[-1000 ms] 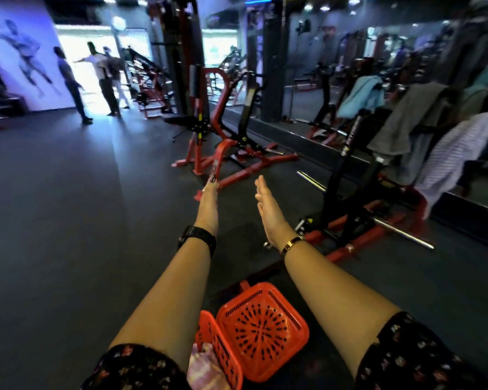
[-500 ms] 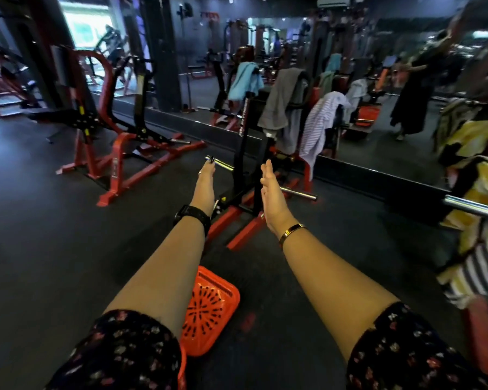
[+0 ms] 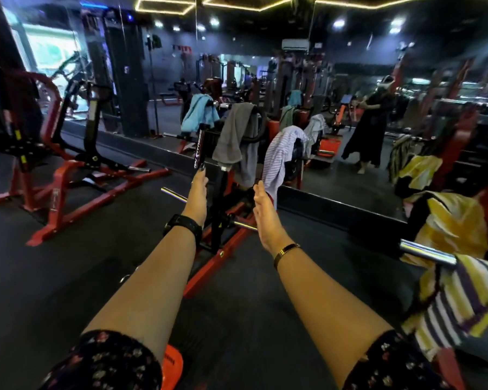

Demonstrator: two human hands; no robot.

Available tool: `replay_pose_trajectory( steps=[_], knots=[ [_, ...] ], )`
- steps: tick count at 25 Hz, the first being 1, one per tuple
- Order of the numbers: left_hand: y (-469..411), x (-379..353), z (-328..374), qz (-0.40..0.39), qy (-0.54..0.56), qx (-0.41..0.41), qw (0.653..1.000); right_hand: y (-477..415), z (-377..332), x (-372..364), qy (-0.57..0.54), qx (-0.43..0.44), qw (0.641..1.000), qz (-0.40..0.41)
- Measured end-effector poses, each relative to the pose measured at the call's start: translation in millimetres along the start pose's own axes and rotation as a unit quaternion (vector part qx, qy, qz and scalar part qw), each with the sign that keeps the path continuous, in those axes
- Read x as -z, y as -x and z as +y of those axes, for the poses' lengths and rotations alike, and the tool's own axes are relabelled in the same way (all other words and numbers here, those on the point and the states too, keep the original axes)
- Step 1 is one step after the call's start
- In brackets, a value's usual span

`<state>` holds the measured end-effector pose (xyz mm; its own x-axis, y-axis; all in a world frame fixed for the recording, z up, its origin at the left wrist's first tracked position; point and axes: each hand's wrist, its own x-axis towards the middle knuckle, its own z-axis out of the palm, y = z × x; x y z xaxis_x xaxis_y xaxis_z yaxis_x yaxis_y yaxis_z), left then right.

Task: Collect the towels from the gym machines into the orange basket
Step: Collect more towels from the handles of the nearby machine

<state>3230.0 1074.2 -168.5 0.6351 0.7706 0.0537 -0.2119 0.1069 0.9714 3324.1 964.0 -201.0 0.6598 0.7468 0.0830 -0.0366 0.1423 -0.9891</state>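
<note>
Below, only a corner of the basket (image 3: 172, 364) showed; its contents were hidden. Both hands, left (image 3: 197, 194) and right (image 3: 265, 212), reached forward flat and empty, fingers together. Towels, grey (image 3: 233, 136) and striped (image 3: 278, 157), hung on the machine (image 3: 219, 209) ahead.

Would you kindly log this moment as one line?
left hand: open, empty | right hand: open, empty | grey towel: draped on machine | orange basket: near feet

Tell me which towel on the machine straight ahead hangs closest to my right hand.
The white striped towel: its lower edge hangs just beyond the right hand, while the grey towel drapes further left.
</note>
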Motion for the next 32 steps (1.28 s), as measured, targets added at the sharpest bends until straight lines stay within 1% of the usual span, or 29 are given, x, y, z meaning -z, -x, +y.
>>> replay_pose_trajectory(
  steps=[4, 6, 8, 11, 14, 17, 22, 26, 32],
  knots=[
    [-63.6, -54.2, -19.6, 0.017, 0.021, 0.023, 0.999, -71.8, -7.8, 46.0, 0.016, -0.002, 0.999, -0.035],
    [-93.0, -63.1, -25.6, 0.028, 0.035, 0.018, 0.999, -103.9, -14.7, 57.7, 0.026, -0.005, 0.998, -0.050],
    [-124.7, -67.5, -30.0, 0.044, 0.026, 0.017, 0.999, -141.2, -18.4, 67.2, 0.020, -0.003, 0.998, -0.066],
    [-175.5, -65.8, -39.2, 0.084, 0.032, 0.002, 0.996, -199.7, -13.8, 72.5, 0.014, 0.003, 0.996, -0.093],
    [-229.6, -66.5, -43.3, 0.100, 0.035, -0.005, 0.994, -264.1, 3.2, 64.9, 0.012, -0.008, 0.993, -0.118],
    [-309.3, -67.1, -42.3, 0.115, 0.051, -0.015, 0.992, -350.2, 15.6, 46.9, 0.007, -0.004, 0.992, -0.127],
    [-442.5, -66.2, -23.2, 0.130, 0.045, -0.017, 0.990, -501.9, 6.4, 19.5, -0.001, -0.014, 0.988, -0.151],
    [-529.0, -50.5, -24.8, 0.163, 0.017, -0.035, 0.986, -584.6, 9.0, 8.3, -0.011, -0.021, 0.983, -0.180],
    [-656.1, -28.1, -19.2, 0.191, -0.019, -0.076, 0.979, -722.7, 22.1, -25.4, -0.013, 0.008, 0.979, -0.204]
  ],
)
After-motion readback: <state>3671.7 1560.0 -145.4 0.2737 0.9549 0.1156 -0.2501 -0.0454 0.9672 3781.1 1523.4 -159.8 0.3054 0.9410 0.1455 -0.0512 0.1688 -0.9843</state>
